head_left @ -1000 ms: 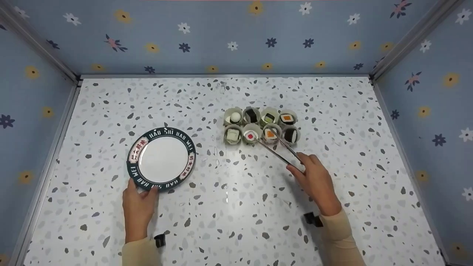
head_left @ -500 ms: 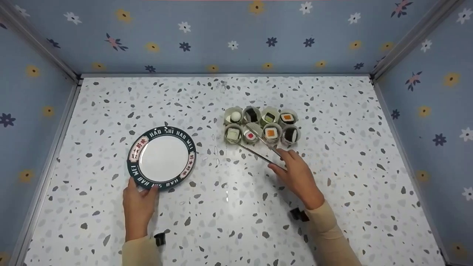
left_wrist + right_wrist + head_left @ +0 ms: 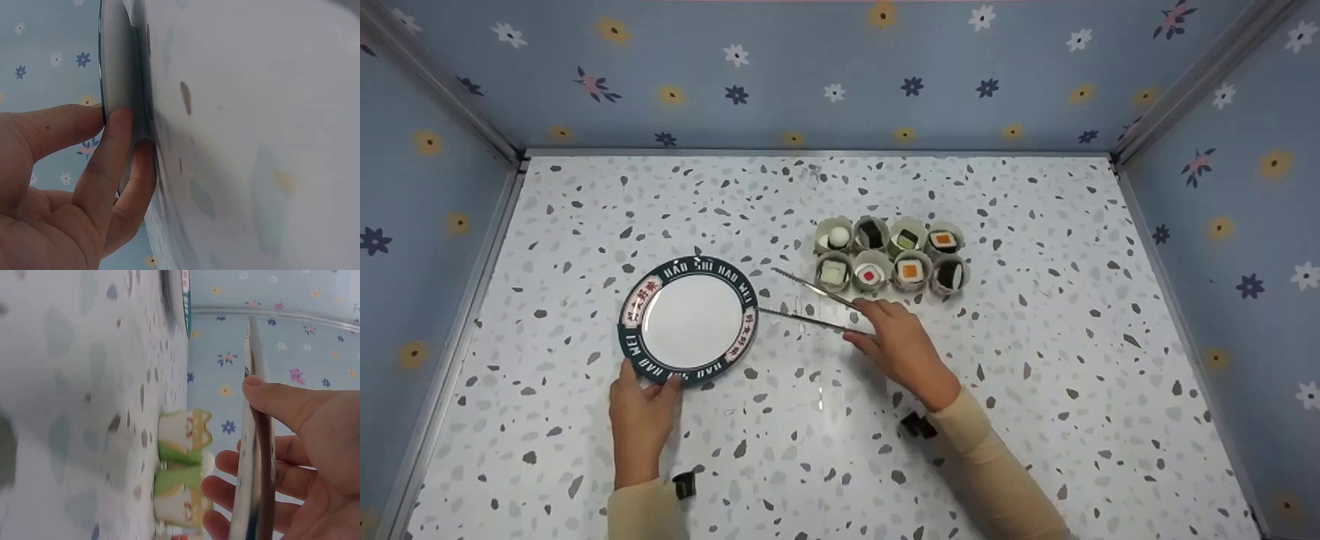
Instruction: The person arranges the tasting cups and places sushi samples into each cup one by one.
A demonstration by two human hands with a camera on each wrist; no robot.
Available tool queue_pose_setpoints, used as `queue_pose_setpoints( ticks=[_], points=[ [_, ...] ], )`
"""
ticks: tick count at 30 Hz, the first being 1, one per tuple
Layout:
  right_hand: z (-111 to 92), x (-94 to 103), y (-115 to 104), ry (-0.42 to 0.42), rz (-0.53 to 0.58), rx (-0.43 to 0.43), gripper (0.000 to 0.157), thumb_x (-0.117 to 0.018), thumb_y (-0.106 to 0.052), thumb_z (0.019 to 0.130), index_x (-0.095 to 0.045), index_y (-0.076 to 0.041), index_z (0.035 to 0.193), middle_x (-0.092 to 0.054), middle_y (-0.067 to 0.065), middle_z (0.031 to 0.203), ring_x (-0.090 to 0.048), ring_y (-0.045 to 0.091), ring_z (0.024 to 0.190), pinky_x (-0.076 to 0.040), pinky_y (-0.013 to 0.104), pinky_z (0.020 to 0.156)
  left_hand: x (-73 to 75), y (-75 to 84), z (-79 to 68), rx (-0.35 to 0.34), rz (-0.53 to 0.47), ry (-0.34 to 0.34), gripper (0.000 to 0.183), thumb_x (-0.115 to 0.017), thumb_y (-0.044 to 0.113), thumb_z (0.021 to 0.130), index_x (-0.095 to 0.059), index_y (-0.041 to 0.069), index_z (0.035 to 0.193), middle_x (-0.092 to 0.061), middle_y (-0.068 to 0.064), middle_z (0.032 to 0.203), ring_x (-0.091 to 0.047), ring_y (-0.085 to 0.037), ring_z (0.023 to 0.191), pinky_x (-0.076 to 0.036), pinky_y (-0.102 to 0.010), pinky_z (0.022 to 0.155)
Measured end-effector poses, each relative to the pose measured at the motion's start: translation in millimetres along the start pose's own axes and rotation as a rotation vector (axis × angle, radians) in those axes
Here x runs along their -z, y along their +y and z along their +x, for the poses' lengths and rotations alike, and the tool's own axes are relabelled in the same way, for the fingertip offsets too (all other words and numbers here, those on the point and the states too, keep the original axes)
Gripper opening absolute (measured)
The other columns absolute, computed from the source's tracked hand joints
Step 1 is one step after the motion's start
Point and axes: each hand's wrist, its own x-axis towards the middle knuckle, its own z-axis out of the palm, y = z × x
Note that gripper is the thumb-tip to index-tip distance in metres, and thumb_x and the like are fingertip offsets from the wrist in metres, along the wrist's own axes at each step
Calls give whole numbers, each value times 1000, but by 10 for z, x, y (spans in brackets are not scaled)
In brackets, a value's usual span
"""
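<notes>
My left hand pinches the near rim of a round plate, white with a dark green lettered border. In the left wrist view its fingers curl against the edge of the plate. My right hand holds metal tongs pointing left, their arms spread with nothing between the tips. One tip appears at the plate's right rim; contact cannot be told. Two rows of small cups hold sushi pieces, among them a red-centred piece and an orange-centred piece, behind my right hand.
Cartoon animal faces show on the sides of the cups in the right wrist view. The speckled white table is bounded by blue flowered panels at the back and both sides.
My right hand has swept left with the tongs, from over the front row of cups to beside the plate. The sushi pieces, the plate and my left hand stay put.
</notes>
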Motion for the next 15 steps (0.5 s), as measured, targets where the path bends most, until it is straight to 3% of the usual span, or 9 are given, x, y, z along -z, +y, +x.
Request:
queue_pose_setpoints(
  ticks=[7,15],
  points=[
    [155,-179,-240,-99,-140,25,48,-69,-42,94,-62,-11,130,-71,7,115,-63,30,97,-52,42,75,1,1,5,11,-10,-10,77,-63,14,97,-18,-8,155,-36,-38,138,-60,-42,105,-47,-46,89],
    [311,-355,-433,-230,-122,3,50,-65,-45,96,-59,-14,135,-69,4,121,-61,27,103,-51,41,83,9,3,12,18,3,-21,75,-63,14,97,-21,-5,155,-37,-37,139,-62,-42,107,-49,-45,89]
  ],
)
